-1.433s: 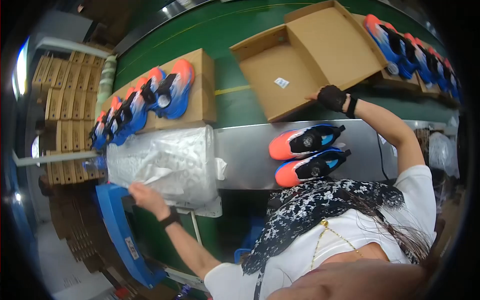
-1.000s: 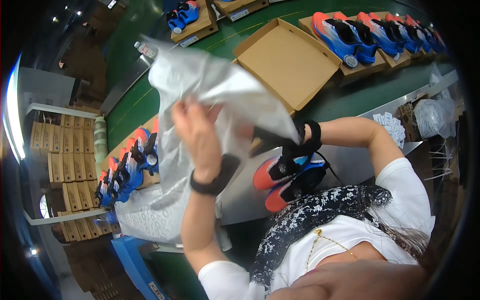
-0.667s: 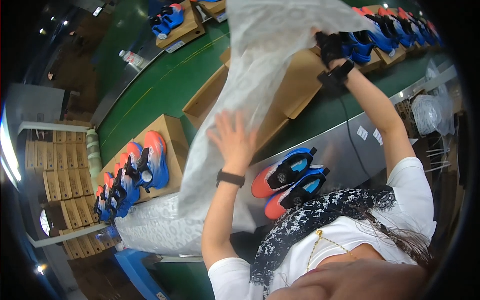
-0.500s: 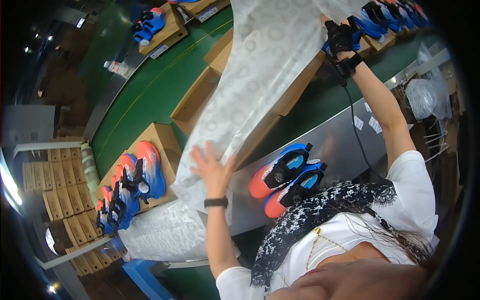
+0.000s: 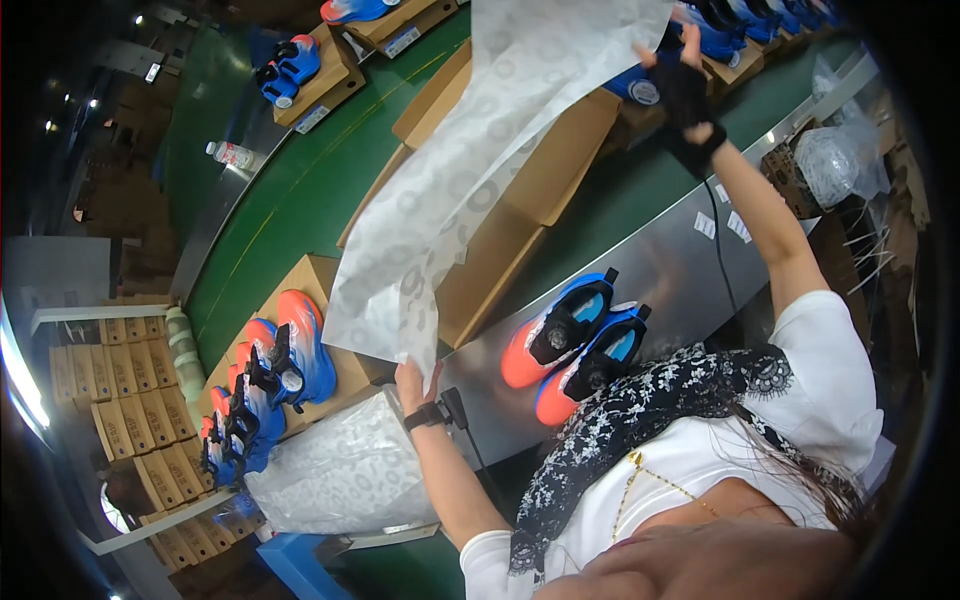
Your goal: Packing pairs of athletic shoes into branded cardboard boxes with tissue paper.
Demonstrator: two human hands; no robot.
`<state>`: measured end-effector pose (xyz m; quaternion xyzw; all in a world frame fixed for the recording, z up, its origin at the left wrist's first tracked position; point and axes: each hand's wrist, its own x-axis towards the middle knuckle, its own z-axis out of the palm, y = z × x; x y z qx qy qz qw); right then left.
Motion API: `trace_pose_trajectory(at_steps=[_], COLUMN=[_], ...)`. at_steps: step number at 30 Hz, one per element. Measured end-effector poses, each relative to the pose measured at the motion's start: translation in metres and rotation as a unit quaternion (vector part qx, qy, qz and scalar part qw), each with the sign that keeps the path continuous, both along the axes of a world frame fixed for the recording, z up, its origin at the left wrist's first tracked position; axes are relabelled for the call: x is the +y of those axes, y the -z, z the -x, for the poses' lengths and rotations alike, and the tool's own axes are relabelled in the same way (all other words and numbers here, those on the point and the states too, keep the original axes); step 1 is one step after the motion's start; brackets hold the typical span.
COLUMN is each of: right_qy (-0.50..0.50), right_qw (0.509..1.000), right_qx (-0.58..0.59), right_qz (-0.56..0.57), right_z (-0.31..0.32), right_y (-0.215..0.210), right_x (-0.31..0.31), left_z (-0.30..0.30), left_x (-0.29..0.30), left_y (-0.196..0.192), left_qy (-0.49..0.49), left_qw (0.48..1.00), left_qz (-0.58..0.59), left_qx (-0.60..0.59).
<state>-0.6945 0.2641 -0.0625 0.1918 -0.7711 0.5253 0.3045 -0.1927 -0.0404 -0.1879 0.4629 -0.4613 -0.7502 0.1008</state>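
Note:
A wide sheet of white patterned tissue paper (image 5: 450, 190) slants over an open brown shoebox (image 5: 545, 185) on the green conveyor. My left hand (image 5: 415, 388) pinches the sheet's near lower corner. At the sheet's far right end is my right hand (image 5: 686, 90), in a black fingerless glove. Its thumb and finger are spread apart beside the paper's edge, with nothing visible between them. In front of me, on the metal ledge (image 5: 655, 270), lies a pair of orange, white and blue sneakers (image 5: 575, 345).
A stack of tissue sheets (image 5: 345, 470) lies beside my left forearm. More sneakers (image 5: 305, 345) rest on boxes to the left, and others (image 5: 725, 40) at the far right. A bottle (image 5: 238, 155) stands on the conveyor's far edge. Cartons (image 5: 130, 425) fill a rack at left.
My left hand has gone from lying flat on the paper to gripping its near corner. My right hand's fingers have spread. The sheet has lifted and shifted, exposing more of the box.

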Motion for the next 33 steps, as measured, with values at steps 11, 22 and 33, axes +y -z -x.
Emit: trace_pose_trajectory(at_steps=[11,22,33], right_qy=[-0.556,-0.561,-0.477], right_qw=[0.673,0.675,0.772], right_qx=[0.235,-0.477,-0.417], right_qz=[-0.427,-0.047,-0.058], right_z=[-0.277,-0.193,-0.16], right_y=[0.083,-0.101,-0.023], right_x=[0.045,-0.057,-0.102], left_z=[0.01,-0.046,-0.068], left_x=[-0.03,-0.059,-0.06], left_y=[-0.064,-0.055,-0.094], left_qy=[-0.044,0.015,-0.001], left_qw=[0.928,0.877,0.906], left_qz=[0.369,0.463,0.374], left_qx=[-0.024,-0.13,-0.196])
